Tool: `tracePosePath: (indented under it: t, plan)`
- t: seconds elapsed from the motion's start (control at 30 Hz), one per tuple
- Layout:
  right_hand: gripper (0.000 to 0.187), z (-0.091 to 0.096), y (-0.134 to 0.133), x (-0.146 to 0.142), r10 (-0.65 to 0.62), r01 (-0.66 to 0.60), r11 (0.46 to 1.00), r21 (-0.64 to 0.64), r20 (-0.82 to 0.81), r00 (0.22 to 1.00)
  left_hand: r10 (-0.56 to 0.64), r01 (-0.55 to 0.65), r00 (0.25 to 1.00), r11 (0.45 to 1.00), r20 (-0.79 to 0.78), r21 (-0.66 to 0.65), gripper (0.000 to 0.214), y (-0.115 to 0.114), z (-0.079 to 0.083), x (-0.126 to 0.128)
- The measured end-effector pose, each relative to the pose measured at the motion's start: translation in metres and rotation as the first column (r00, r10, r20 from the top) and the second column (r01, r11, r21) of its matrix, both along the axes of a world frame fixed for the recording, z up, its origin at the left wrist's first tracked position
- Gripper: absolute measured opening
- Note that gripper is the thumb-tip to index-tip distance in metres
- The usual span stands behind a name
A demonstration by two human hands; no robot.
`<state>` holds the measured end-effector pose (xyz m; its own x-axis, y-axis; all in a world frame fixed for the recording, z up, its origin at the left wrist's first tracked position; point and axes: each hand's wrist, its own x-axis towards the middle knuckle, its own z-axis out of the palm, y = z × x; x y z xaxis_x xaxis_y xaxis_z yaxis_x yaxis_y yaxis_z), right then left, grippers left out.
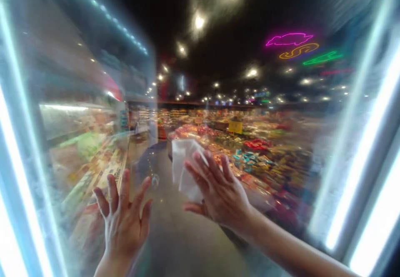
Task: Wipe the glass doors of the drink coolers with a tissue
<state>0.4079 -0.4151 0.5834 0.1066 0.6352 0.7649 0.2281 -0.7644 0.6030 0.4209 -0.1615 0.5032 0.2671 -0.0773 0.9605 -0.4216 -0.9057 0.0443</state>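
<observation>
— Any writing legible from here?
— None. The neon signs [293, 46] at two o'clock are shapes, not letters, and the yellow placard [235, 127] near centre is blurred beyond reading.

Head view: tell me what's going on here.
A person presses a white cloth flat against what looks like a glass pane with the right hand, fingers stretched over it. The left hand lies open on the glass beside it, fingers spread, holding nothing. Bright light strips frame both sides. Beyond the glass, blurred, are store displays.
</observation>
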Motion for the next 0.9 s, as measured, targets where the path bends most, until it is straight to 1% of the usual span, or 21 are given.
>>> tracePosePath:
  t: [0.03,0.07,0.1,0.13,0.17,0.2,0.27,0.33,0.37,0.4,0.43,0.47,0.5,0.6,0.63,0.67,0.7,0.73,0.77,0.8,0.9]
  plan:
    - [0.095,0.017,0.003,0.000,-0.006,0.006,0.999,0.037,0.016,1.000,-0.006,0.006,1.000,1.000,0.003,0.010,0.083,0.001,0.001,0.001]
    - [0.096,0.029,0.006,0.000,-0.007,0.006,0.999,0.048,0.022,1.000,-0.013,0.013,1.000,1.000,0.010,0.021,0.083,0.002,0.002,0.001]
    - [0.097,0.037,0.009,-0.001,-0.002,0.001,0.999,0.040,0.018,1.000,-0.022,0.022,1.000,0.999,0.017,0.035,0.084,0.002,0.003,0.002]
    - [0.100,0.039,0.012,-0.001,0.006,-0.006,1.000,0.019,0.003,1.000,-0.032,0.031,0.999,0.998,0.025,0.050,0.084,0.003,0.004,0.002]
    - [0.103,0.036,0.015,-0.002,0.011,-0.012,1.000,-0.004,-0.020,1.000,-0.041,0.039,0.999,0.997,0.030,0.064,0.085,0.003,0.004,0.002]
    - [0.106,0.028,0.018,-0.003,0.015,-0.016,0.999,-0.028,-0.045,0.999,-0.048,0.045,0.998,0.996,0.035,0.072,0.085,0.002,0.004,0.002]
    - [0.107,0.003,0.023,-0.003,0.015,-0.021,0.997,-0.081,-0.082,0.997,-0.059,0.056,0.998,0.996,0.039,0.075,0.085,0.001,0.004,0.002]
    - [0.102,-0.025,0.027,-0.002,0.014,-0.030,0.986,-0.167,-0.096,0.995,-0.071,0.068,0.997,0.996,0.044,0.060,0.085,0.000,0.003,0.003]
    - [0.102,-0.035,0.026,-0.001,0.016,-0.036,0.977,-0.208,-0.095,0.995,-0.077,0.074,0.996,0.996,0.048,0.051,0.084,0.000,0.003,0.004]
    - [0.102,-0.040,0.025,0.001,0.017,-0.039,0.971,-0.235,-0.093,0.996,-0.081,0.079,0.995,0.996,0.053,0.044,0.083,-0.001,0.002,0.004]
    - [0.102,-0.039,0.021,0.002,0.016,-0.038,0.969,-0.244,-0.092,0.996,-0.084,0.082,0.995,0.996,0.059,0.038,0.083,-0.002,0.002,0.005]
    - [0.103,-0.032,0.016,0.003,0.011,-0.032,0.972,-0.233,-0.090,0.996,-0.085,0.083,0.994,0.996,0.067,0.033,0.082,-0.003,0.002,0.006]
    - [0.104,-0.019,0.011,0.003,0.004,-0.021,0.980,-0.199,-0.085,0.996,-0.086,0.084,0.993,0.996,0.074,0.028,0.082,-0.003,0.002,0.006]
    - [0.104,0.036,-0.007,-0.001,-0.042,0.042,0.999,-0.008,-0.048,0.998,-0.092,0.091,0.991,0.996,0.094,0.021,0.080,-0.005,0.002,0.006]
    - [0.102,0.053,-0.010,-0.003,-0.058,0.060,0.996,0.061,-0.036,0.998,-0.094,0.093,0.991,0.996,0.099,0.017,0.079,-0.005,0.002,0.006]
    - [0.099,0.066,-0.011,-0.004,-0.070,0.073,0.990,0.118,-0.028,0.997,-0.094,0.093,0.990,0.996,0.101,0.019,0.079,-0.004,0.002,0.006]
    - [0.097,0.073,-0.010,-0.005,-0.076,0.079,0.985,0.151,-0.027,0.997,-0.091,0.089,0.991,0.996,0.099,0.026,0.080,-0.004,0.003,0.006]
    - [0.097,0.073,-0.006,-0.006,-0.075,0.079,0.984,0.158,-0.030,0.997,-0.085,0.082,0.992,0.996,0.092,0.034,0.081,-0.003,0.002,0.006]
    - [0.099,0.067,-0.001,-0.005,-0.069,0.073,0.988,0.138,-0.034,0.997,-0.078,0.075,0.994,0.996,0.081,0.043,0.082,-0.002,0.002,0.006]
    - [0.102,0.055,0.005,-0.004,-0.062,0.066,0.994,0.093,-0.042,0.997,-0.073,0.070,0.995,0.996,0.067,0.050,0.083,-0.001,0.002,0.006]
    - [0.108,0.000,0.023,0.000,-0.022,0.014,0.992,-0.125,-0.059,0.998,-0.067,0.064,0.997,0.997,0.044,0.052,0.084,0.002,0.000,0.006]
